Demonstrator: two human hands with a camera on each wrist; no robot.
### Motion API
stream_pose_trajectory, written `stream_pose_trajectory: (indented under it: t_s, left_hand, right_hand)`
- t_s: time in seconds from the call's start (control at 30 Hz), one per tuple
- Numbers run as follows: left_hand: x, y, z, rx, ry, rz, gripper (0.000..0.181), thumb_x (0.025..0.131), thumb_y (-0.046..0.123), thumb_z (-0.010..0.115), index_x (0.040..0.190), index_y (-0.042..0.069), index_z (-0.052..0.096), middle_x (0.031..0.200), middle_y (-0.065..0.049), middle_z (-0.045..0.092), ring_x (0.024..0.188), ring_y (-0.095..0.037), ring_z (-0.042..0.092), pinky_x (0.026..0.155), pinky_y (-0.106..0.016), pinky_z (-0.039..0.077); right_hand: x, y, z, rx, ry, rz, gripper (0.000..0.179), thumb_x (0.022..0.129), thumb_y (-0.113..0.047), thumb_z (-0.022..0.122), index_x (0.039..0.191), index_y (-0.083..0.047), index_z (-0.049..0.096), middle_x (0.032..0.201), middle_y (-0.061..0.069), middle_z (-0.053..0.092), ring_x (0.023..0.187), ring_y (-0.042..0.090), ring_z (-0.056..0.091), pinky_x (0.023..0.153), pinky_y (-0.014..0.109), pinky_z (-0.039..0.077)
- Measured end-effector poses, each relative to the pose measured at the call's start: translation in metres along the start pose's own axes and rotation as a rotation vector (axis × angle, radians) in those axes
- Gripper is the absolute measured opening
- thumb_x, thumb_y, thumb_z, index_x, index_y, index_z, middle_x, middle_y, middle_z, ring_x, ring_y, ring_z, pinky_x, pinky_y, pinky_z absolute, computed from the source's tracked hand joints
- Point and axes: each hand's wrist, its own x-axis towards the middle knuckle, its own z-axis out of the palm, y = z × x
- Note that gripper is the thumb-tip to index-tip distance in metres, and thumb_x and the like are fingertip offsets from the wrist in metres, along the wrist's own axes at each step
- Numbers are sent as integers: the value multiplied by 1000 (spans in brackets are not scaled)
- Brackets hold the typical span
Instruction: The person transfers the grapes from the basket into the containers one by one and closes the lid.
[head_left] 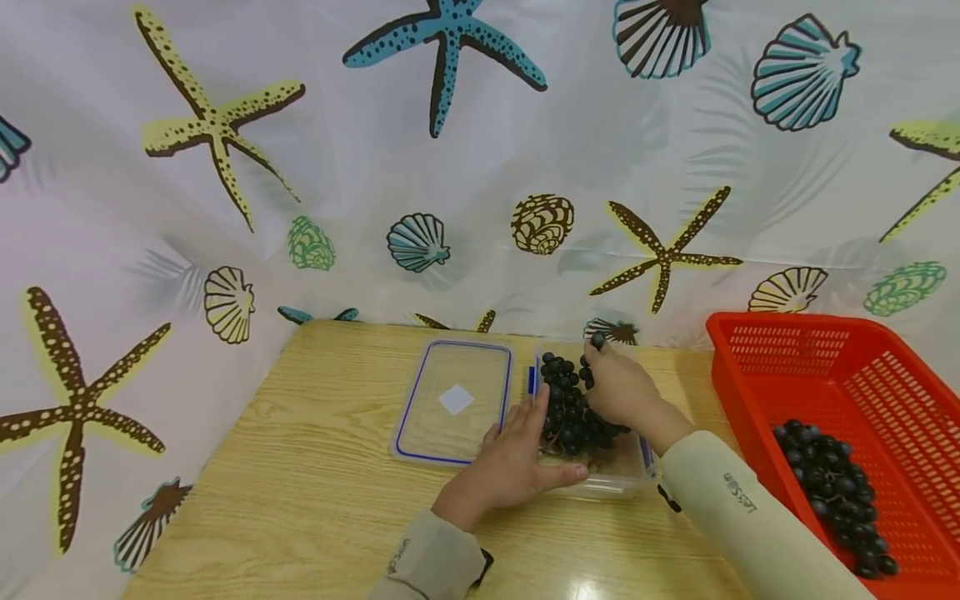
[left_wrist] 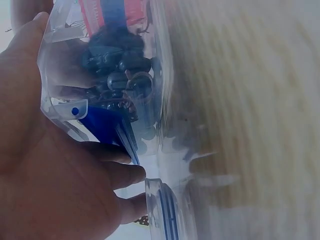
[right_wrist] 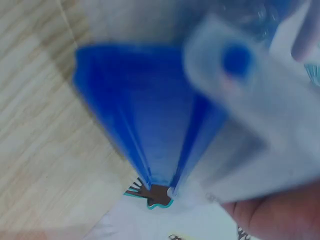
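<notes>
Nearest me, the left sleeve [head_left: 438, 554] and right sleeve [head_left: 735, 492], both pale, reach in toward the clear container [head_left: 600, 486], which sits on the wood-grain desk [head_left: 285, 500]. Left hand [head_left: 506, 471] is at the container's left wall: fingers nearly straight, slightly spread, lying along that side by the blue clip [left_wrist: 102, 122]; thumb stuck out over the near part. Bunch of dark grapes [head_left: 570, 417] inside the container, heaped mostly in its middle and left, stems showing. Right hand [head_left: 626, 392] comes over the container's right side, fingers bent, pinching grapes at the far part of the bunch; one grape pokes up past the fingers, fingertips mostly hidden. Another blue clip [right_wrist: 145, 100] on the container's right side, flipped outward. Flat lid [head_left: 468, 362] with blue seal line, white diamond label [head_left: 456, 400] on it, just left of the container. Red basket [head_left: 795, 396] right of the container, apart from it, second grape bunch [head_left: 832, 492] lying inside. Behind the container, a white cloth [head_left: 480, 279] printed with starfish and shells.
</notes>
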Motion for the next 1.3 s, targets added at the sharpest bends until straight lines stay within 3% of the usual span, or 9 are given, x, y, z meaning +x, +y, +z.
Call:
stream_pose_trajectory:
  t_s: [0.07, 0.17, 0.27, 0.37, 0.47, 0.7, 0.9, 1.23, 1.3]
  left_hand:
    - [1, 0, 0, -4, 1, 3, 114, 88, 68, 64, 163, 24, -9, 168, -10, 4, 153, -34, 2, 117, -62, 3]
    - [2, 1, 1, -8, 4, 6, 113, 88, 68, 64, 163, 25, -9, 168, -10, 5, 153, -34, 2, 117, -62, 3]
    - [3, 1, 2, -9, 2, 6, 113, 88, 67, 65, 163, 25, -9, 168, -10, 5, 153, -34, 2, 117, -62, 2]
    - [3, 2, 2, -7, 3, 6, 114, 88, 67, 65, 163, 25, -9, 168, -10, 6, 153, -34, 2, 117, -62, 2]
    - [4, 3, 2, -6, 7, 5, 114, 88, 67, 66, 163, 24, -8, 168, -9, 6, 153, -35, 2, 117, -62, 2]
    - [3, 6, 3, -2, 7, 4, 114, 88, 67, 66, 163, 23, -8, 168, -10, 6, 152, -35, 3, 117, -62, 3]
    - [2, 4, 3, 14, 12, -1, 115, 88, 69, 64, 163, 23, -10, 167, -11, 5, 153, -34, 3, 117, -61, 3]
    - [0, 3, 2, 17, 16, -12, 115, 88, 69, 64, 162, 24, -12, 167, -11, 3, 153, -34, 2, 117, -60, 2]
    - [0, 4, 2, 16, 16, -10, 115, 88, 69, 64, 162, 24, -11, 167, -12, 3, 153, -34, 2, 118, -60, 2]
  right_hand:
    - [-2, -3, 3, -51, 10, -4, 69, 92, -3, 66, 153, 6, 36, 156, 36, 24, 82, 35, 68, 78, 48, 54]
    - [-5, -6, 6, -100, 21, 1, 62, 93, -6, 67, 150, 5, 44, 156, 37, 24, 99, 42, 67, 96, 59, 47]
    - [-7, -6, 8, -135, 46, 3, 52, 93, -8, 67, 142, 5, 54, 149, 37, 36, 95, 44, 67, 88, 57, 51]
    - [-8, -5, 9, -172, 75, 3, 40, 92, -10, 66, 129, 5, 63, 129, 34, 52, 90, 43, 66, 75, 52, 55]
    - [-7, -3, 10, -178, 95, 6, 35, 92, -10, 64, 124, 3, 67, 116, 29, 57, 96, 43, 62, 79, 53, 54]
    - [-11, 3, -8, -28, 196, -8, 40, 96, -7, 55, 135, -1, 64, 138, 31, 51, 121, 50, 54, 93, 58, 49]
    - [-22, 11, -43, 129, 207, -30, 41, 98, -10, 51, 135, 3, 62, 139, 31, 53, 120, 47, 54, 101, 61, 41]
    - [-54, 43, -88, 182, 159, -16, 45, 101, -14, 49, 143, 3, 55, 146, 31, 46, 113, 43, 54, 76, 49, 44]
    - [-60, 54, -92, 173, 154, -6, 46, 101, -15, 49, 143, 3, 54, 146, 31, 46, 96, 41, 60, 68, 46, 45]
